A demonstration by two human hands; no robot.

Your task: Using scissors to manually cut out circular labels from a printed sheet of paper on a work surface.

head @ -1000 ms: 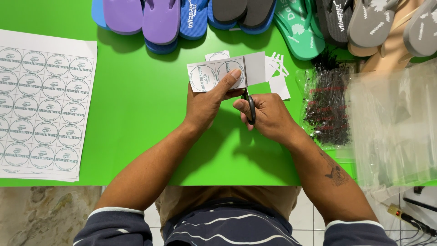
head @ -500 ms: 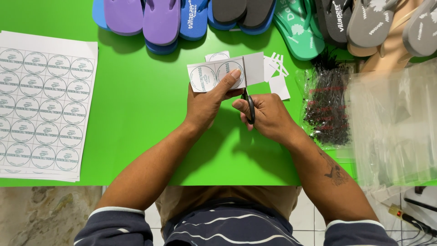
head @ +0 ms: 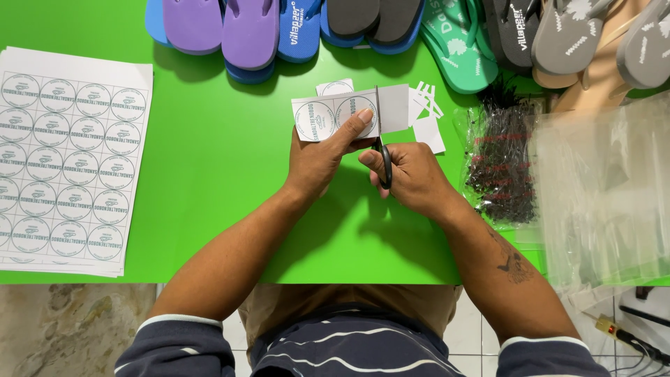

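Scissors (head: pixel 383 162) best kept straight on the gap between two printed circles, paper strip (head: pixel 349 112) held taut and level above the green table (head: pixel 209 174). Left hand (head: pixel 317 162) pinching strip, thumb pressed on top. Right hand (head: pixel 412 178) curled through scissor handles, blades cutting upward into strip. Beyond, paper scraps (head: pixel 426 115) and sandals (head: pixel 251 31).

Label sheets (head: pixel 63 164) left of hands (head: pixel 363 164)

I see open green table (head: pixel 209 160) between the label sheets (head: pixel 66 167) and my left hand (head: pixel 317 164); flip-flops (head: pixel 251 28) block beyond.
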